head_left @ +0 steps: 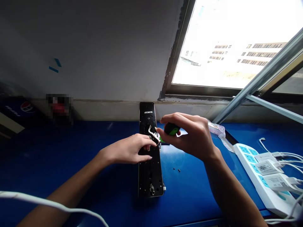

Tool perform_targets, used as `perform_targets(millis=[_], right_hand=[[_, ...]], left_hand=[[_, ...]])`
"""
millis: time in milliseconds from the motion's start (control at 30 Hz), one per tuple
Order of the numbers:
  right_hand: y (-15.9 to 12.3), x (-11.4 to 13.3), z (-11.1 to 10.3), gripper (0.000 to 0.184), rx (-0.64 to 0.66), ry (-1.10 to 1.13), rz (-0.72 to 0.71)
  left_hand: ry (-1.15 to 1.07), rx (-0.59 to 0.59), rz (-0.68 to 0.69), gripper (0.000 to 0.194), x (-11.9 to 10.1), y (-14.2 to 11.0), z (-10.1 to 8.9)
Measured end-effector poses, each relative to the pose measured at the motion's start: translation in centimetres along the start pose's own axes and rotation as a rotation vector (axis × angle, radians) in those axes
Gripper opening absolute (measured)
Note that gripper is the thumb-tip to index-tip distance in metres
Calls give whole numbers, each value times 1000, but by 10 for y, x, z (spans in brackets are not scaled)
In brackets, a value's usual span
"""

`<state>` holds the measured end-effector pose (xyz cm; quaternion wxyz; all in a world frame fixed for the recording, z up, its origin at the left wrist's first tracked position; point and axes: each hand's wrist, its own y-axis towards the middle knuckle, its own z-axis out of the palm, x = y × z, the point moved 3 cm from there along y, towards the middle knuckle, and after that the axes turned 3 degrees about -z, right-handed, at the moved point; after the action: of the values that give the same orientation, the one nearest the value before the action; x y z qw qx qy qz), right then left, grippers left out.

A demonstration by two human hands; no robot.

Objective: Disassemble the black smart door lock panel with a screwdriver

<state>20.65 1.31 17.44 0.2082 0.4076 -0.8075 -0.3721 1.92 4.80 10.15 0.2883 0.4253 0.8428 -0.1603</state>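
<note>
A long black rectangular metal panel (150, 176) is seen laid lengthwise on a glossy blue work table (194, 195), its top end near the wall, and all the attention is on its upper half. A slim screwdriver with a black-and-green handle (171, 130) is held firmly in the right hand (189, 138), the thumb and fingers closed around the handle, while its tip is hidden at the point where it is brought in close to a bent white metal bracket (153, 133) on the panel. The left hand (129, 149) is laid across the panel, its fingers curved in beside that bracket, but whether it is clamped on the bracket or only steadying it cannot be told from this view. Two tiny dark screws (176, 169) are seen loose on the table just right of the panel, so the fastening appears part-way through, though whether they have been taken out or are waiting to go in cannot be told. The bracket remains on the panel, a short threaded metal stud (151, 189) is left standing at the lower end, and several small holes are seen open along the plate — all this beside a white power strip with teal sockets (272, 201), where white plug-in chargers (268, 167) are lined up.
</note>
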Motion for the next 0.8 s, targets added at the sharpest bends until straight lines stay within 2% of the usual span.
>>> perform_targets(millis=[433,800], right_hand=[[1,5,1,9,14,-30,-3],[-3,13,-2,19,-2,-248,-112]], left_hand=[[9,-15,24,24,1,-1,1],[39,-13,52,22,2,-1,1]])
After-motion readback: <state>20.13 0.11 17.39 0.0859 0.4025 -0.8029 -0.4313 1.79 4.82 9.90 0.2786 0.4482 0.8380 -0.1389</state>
